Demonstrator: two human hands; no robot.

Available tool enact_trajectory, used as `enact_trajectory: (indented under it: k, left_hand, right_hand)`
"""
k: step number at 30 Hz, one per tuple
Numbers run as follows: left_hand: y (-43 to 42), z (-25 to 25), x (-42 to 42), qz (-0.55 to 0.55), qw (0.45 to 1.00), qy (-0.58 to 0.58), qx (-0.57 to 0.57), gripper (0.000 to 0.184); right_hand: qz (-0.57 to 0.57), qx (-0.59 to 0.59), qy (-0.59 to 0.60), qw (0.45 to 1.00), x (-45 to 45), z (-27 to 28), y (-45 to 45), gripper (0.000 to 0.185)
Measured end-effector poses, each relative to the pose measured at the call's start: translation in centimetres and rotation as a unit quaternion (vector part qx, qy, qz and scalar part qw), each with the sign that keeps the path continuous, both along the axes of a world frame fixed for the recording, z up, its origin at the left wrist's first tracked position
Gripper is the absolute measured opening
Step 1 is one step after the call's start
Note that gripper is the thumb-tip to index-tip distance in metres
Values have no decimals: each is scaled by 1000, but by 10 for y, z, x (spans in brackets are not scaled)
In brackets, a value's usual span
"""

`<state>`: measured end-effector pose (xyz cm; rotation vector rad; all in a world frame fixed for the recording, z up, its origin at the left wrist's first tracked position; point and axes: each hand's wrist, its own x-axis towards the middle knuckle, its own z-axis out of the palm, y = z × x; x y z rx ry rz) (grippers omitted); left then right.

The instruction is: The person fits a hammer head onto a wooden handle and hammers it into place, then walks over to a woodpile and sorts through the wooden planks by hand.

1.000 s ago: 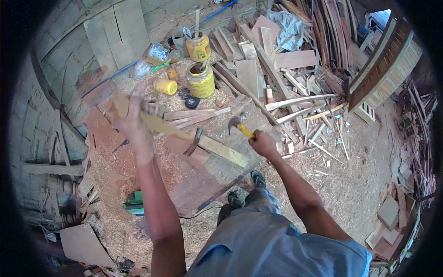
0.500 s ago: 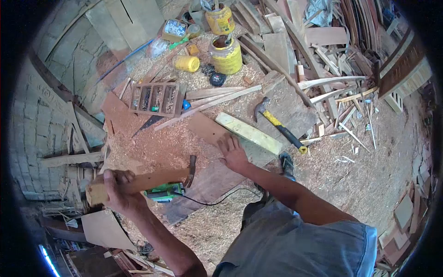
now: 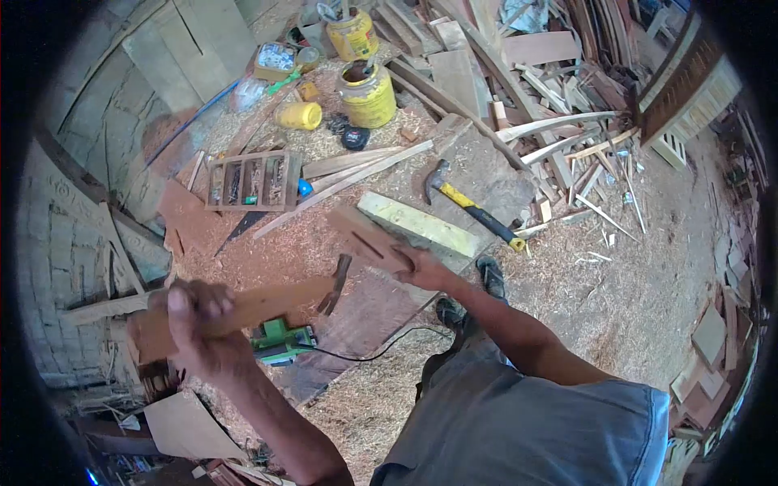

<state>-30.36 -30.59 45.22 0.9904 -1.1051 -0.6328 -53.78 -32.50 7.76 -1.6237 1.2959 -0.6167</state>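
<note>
My left hand (image 3: 203,328) is closed around the thick wooden handle of a hammer (image 3: 275,304), raised toward the camera. Its dark, curved head (image 3: 334,285) points to the right, and the handle's near end looks broad and blocky. My right hand (image 3: 423,270) grips the near end of a brown wooden board (image 3: 369,236) with a dark slot cut in its face. The board is tilted over a pale wooden beam (image 3: 417,223) lying just beyond it. A green power tool (image 3: 282,340) with a black cord rests below the hammer.
A yellow-and-black claw hammer (image 3: 474,206) lies right of the beam. Further off are a compartment box (image 3: 253,180), a saw blade (image 3: 239,231), a black tape measure (image 3: 355,138) and yellow containers (image 3: 369,97). Scrap wood (image 3: 559,105) is heaped at the back right; shavings cover the floor.
My right hand has closed on the board and lifted and tilted it, so its slot now shows. My left hand still holds the wooden-handled hammer. The view has shifted slightly.
</note>
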Motion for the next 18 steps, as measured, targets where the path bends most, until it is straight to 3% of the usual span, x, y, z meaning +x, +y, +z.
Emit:
enact_trajectory:
  k: [1, 4, 8, 9, 11, 18]
  left_hand:
    - [-9, -6, -5, -14, 1000, 20, 1, 21]
    - [-43, -22, -31, -52, 996, 69, -6, 19]
    - [-61, -9, -100, -31, 995, 95, 5, 20]
    - [-67, -10, -107, -47, 994, 102, -4, 19]
    - [-80, -14, -119, -80, 990, 115, -26, 16]
    - [-96, -31, -144, -87, 994, 59, -17, 15]
  right_hand:
    - [-4, 42, -51, 998, -10, 0, 5, 67]
    - [-99, -48, -37, 993, -27, 3, 19, 64]
    - [-83, -102, 60, 989, -14, 13, 35, 62]
    - [-49, -54, 105, 992, -10, 4, 34, 65]
    - [-98, -90, 114, 985, -2, -18, 35, 61]
    - [-123, -127, 141, 974, -23, -9, 41, 55]
